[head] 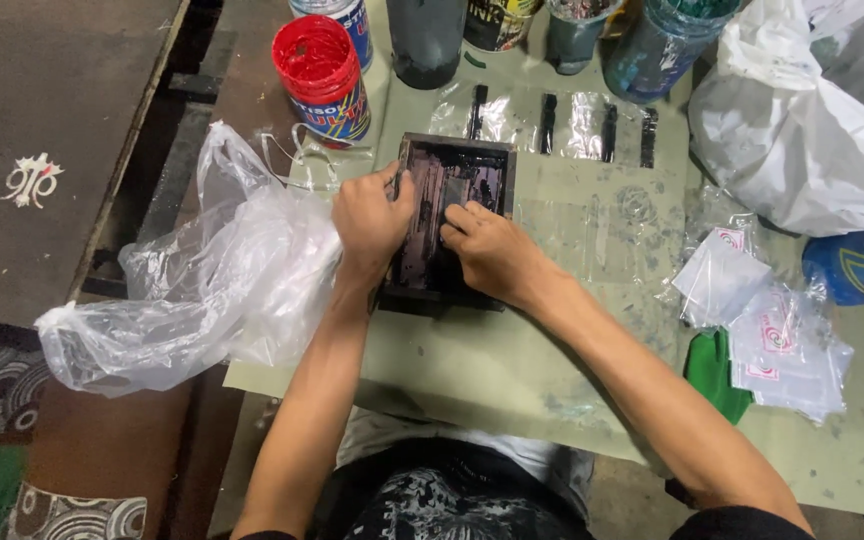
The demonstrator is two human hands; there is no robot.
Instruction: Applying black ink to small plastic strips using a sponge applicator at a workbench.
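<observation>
Your right hand (492, 250) presses flat, fingers together, on the small black ink-smeared rectangular screen frame (449, 222) at the frame's centre. Your left hand (370, 220) clamps its left edge; the long axis runs away from you, both hands equally near.

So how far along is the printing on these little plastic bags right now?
Done: a pile of small printed bags lies on the right. In hand: the left hand steadies the black-inked screen frame while the right hand presses inside it. Left: the big clear bag beside the frame; I cannot tell what it holds.
</observation>
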